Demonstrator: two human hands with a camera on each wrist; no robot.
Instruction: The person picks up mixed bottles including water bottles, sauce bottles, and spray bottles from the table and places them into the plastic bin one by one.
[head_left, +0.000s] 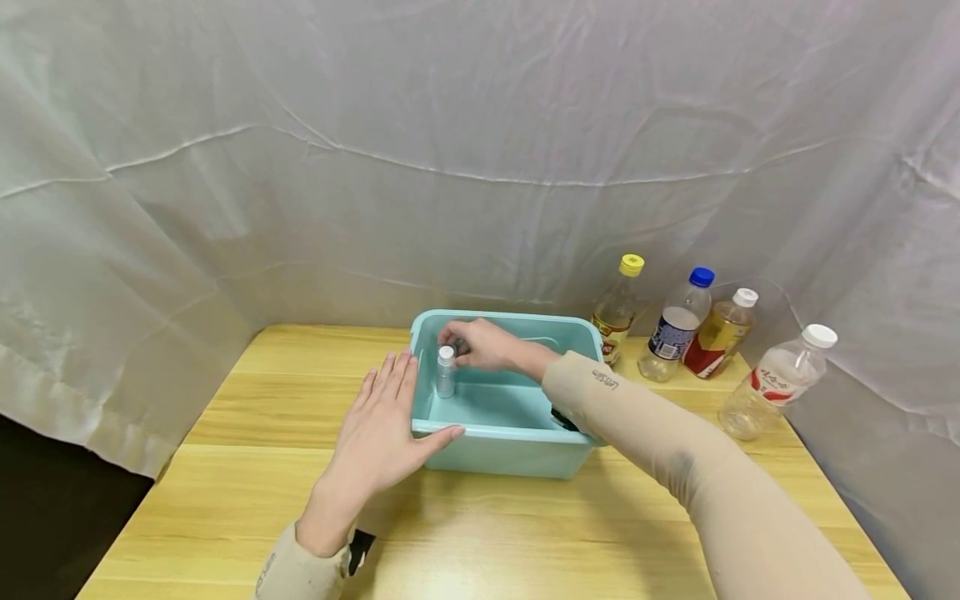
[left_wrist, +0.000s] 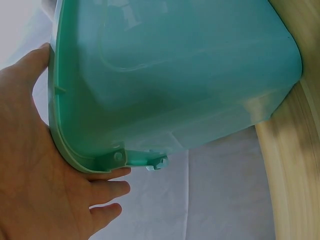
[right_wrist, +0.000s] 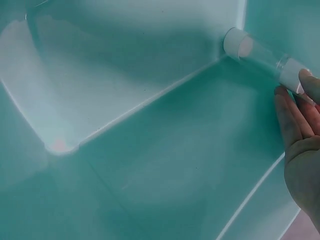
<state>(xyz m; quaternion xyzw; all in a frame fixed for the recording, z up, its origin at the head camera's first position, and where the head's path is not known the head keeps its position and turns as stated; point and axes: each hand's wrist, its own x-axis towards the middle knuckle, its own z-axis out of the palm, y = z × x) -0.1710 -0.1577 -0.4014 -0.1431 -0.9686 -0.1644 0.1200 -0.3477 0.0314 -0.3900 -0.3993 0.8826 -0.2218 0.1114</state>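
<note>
Inside a light-teal plastic basin (head_left: pixel 510 456), a small clear bottle (head_left: pixel 446 382) with a white cap stands upright near the left wall. My right hand (head_left: pixel 486 344) reaches into the basin and holds the bottle at its capped end. In the right wrist view, the thumb (right_wrist: pixel 311 86) lies on one side of the white cap and the fingers (right_wrist: pixel 292 117) on the other. My left hand (head_left: pixel 382 429) rests on the basin's near left corner with fingers extended. From the left wrist view, its thumb and palm meet the rim (left_wrist: pixel 55 112).
Beyond the basin's right side stand a yellow-capped bottle (head_left: pixel 615 312), a blue-capped bottle (head_left: pixel 675 329), a white-capped bottle of amber liquid (head_left: pixel 722 333) and a clear white-capped bottle (head_left: pixel 776 383). A grey curtain (head_left: pixel 480 167) hangs behind the wooden table (head_left: pixel 285 433).
</note>
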